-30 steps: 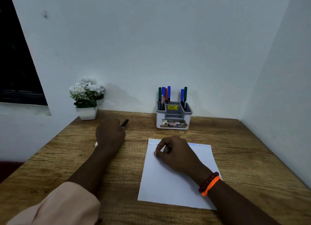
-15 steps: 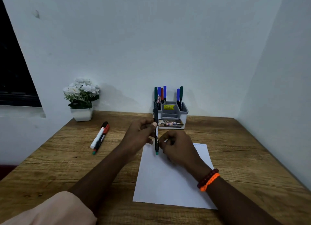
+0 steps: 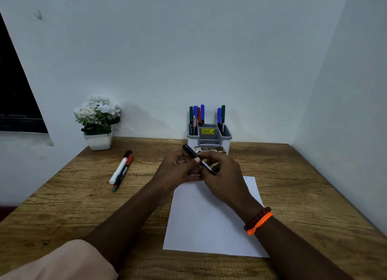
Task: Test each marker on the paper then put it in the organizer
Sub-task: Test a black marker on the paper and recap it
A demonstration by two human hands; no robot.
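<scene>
I had the black marker (image 3: 199, 160) pinched between both hands above the far end of the paper (image 3: 209, 223), tilted so its capped end pointed up and to the left toward the organizer (image 3: 209, 140). My left hand (image 3: 178, 170) was closed around the upper part of the barrel, thumb pressed on it, and my right hand (image 3: 224, 179) was curled shut around the lower part, near the tip end (whether the cap was on or partly off, I could not tell under my fingers).

The paper lay flat on the wooden counter (image 3: 303, 196), roughly at the middle, its near edge not far from the counter's near edge. The organizer, white with a grey insert and a yellow price sticker, stood at the far edge of the counter against the wall, just beyond my hands. Blue, green and red markers (image 3: 196, 117) stood upright in its left rear compartment, and a blue and a green one (image 3: 221, 117) stood in the right rear compartment.

Toward the left side of the counter lay the loose markers (image 3: 121, 170), side by side and touching: a white-bodied one with a black cap and at least one more with a red cap. A small white pot of white flowers (image 3: 97, 122) sat in the far left corner. A dark red beaded bracelet and an orange braided band (image 3: 258, 221) circled my right wrist.
</scene>
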